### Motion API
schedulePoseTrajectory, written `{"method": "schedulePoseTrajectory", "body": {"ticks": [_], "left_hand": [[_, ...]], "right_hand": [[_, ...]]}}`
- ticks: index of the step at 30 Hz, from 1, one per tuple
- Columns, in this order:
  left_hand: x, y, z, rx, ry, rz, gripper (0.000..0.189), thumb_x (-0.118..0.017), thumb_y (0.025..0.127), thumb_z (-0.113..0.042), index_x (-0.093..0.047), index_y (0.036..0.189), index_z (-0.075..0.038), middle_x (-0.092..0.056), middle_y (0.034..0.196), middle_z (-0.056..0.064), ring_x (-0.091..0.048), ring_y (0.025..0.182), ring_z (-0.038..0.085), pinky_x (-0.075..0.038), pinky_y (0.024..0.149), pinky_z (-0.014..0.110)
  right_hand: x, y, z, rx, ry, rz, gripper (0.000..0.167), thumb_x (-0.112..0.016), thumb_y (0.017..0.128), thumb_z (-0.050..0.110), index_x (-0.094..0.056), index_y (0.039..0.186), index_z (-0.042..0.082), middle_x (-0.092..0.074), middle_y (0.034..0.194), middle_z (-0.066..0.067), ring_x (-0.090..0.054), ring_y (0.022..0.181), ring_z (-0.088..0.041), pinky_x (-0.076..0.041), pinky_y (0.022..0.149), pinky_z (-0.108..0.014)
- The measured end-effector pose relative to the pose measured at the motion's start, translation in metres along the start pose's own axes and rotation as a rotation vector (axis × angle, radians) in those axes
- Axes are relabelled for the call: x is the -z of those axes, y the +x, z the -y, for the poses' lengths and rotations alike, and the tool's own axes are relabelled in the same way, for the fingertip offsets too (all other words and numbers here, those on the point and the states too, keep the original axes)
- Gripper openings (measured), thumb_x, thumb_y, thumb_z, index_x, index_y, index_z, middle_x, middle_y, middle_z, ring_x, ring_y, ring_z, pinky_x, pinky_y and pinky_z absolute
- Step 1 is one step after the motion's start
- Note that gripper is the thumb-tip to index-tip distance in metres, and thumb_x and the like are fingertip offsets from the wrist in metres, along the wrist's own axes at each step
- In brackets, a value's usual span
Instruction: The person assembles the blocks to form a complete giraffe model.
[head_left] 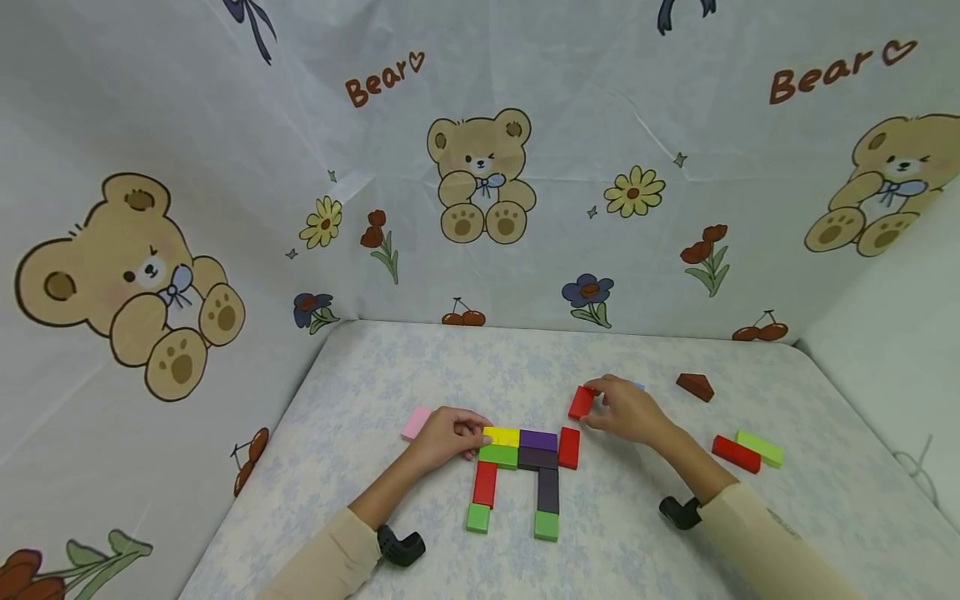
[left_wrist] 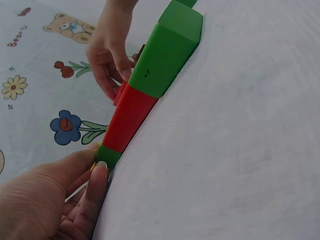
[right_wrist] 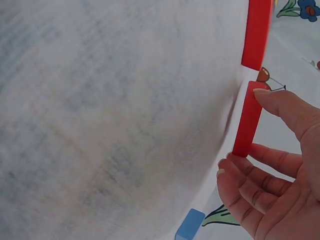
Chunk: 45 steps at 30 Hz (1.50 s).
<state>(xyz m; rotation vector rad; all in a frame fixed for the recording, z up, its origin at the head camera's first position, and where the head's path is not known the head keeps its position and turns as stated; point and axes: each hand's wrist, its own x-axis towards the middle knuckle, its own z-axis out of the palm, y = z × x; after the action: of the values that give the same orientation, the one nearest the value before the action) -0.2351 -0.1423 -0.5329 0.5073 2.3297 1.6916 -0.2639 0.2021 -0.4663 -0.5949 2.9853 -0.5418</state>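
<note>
Coloured blocks form a flat figure on the table in the head view. My left hand (head_left: 446, 435) pinches the left end of the yellow block (head_left: 504, 436), which lies beside a purple block (head_left: 538, 440). Below them are a green block (head_left: 501, 456) and a dark block (head_left: 537, 458). A red leg (head_left: 484, 484) and a dark leg (head_left: 548, 490) end in green blocks (head_left: 477, 517). My right hand (head_left: 630, 408) grips a red block (right_wrist: 246, 120) between thumb and fingers, just beyond another red block (head_left: 568, 447) at the figure's right end.
A pink block (head_left: 415, 423) lies behind my left hand. Farther right are a brown triangular block (head_left: 696, 386), a red block (head_left: 737, 453) and a lime block (head_left: 760, 447). A blue block (right_wrist: 190, 225) sits near my right fingers. Bear-print cloth (head_left: 570, 108) walls the table's back.
</note>
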Motion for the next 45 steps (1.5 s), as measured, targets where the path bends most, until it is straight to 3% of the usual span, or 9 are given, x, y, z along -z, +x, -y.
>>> {"method": "schedulePoseTrajectory", "body": {"ticks": [8,16,25,45], "left_hand": [[-0.001,0.000,-0.002,0.001,-0.001,0.003,0.024,-0.080,0.090,-0.021,-0.077,0.111,-0.010,-0.069,0.083,0.004,-0.066,0.062,0.016,-0.061,0.060,0.032],[-0.001,0.000,-0.002,0.016,-0.004,-0.002,0.023,-0.080,0.089,-0.019,-0.077,0.110,-0.010,-0.068,0.082,0.004,-0.066,0.061,0.017,-0.061,0.060,0.032],[-0.001,0.000,-0.001,-0.001,-0.018,0.002,0.024,-0.080,0.090,-0.017,-0.077,0.110,-0.006,-0.068,0.081,0.004,-0.065,0.060,0.015,-0.061,0.059,0.031],[0.000,0.001,0.001,-0.005,-0.006,0.003,0.023,-0.080,0.089,-0.020,-0.077,0.110,-0.009,-0.069,0.080,0.004,-0.066,0.061,0.016,-0.061,0.059,0.032]], "right_hand": [[-0.007,0.006,-0.009,-0.010,0.056,0.041,0.061,-0.086,0.082,0.031,-0.065,0.131,0.002,-0.065,0.103,-0.007,-0.057,0.088,-0.020,-0.054,0.066,-0.026],[-0.011,0.015,-0.018,-0.036,0.264,0.051,0.049,-0.075,0.093,0.025,-0.063,0.131,-0.003,-0.065,0.096,-0.007,-0.057,0.085,-0.021,-0.054,0.067,-0.026],[-0.013,0.017,-0.019,-0.069,0.365,0.051,0.035,-0.079,0.090,0.017,-0.069,0.118,-0.003,-0.063,0.082,-0.006,-0.055,0.064,-0.017,-0.053,0.056,-0.026],[-0.015,0.018,-0.015,-0.075,0.383,0.082,0.034,-0.080,0.089,0.017,-0.071,0.118,0.002,-0.063,0.078,-0.003,-0.053,0.062,-0.016,-0.049,0.054,-0.029]]}}
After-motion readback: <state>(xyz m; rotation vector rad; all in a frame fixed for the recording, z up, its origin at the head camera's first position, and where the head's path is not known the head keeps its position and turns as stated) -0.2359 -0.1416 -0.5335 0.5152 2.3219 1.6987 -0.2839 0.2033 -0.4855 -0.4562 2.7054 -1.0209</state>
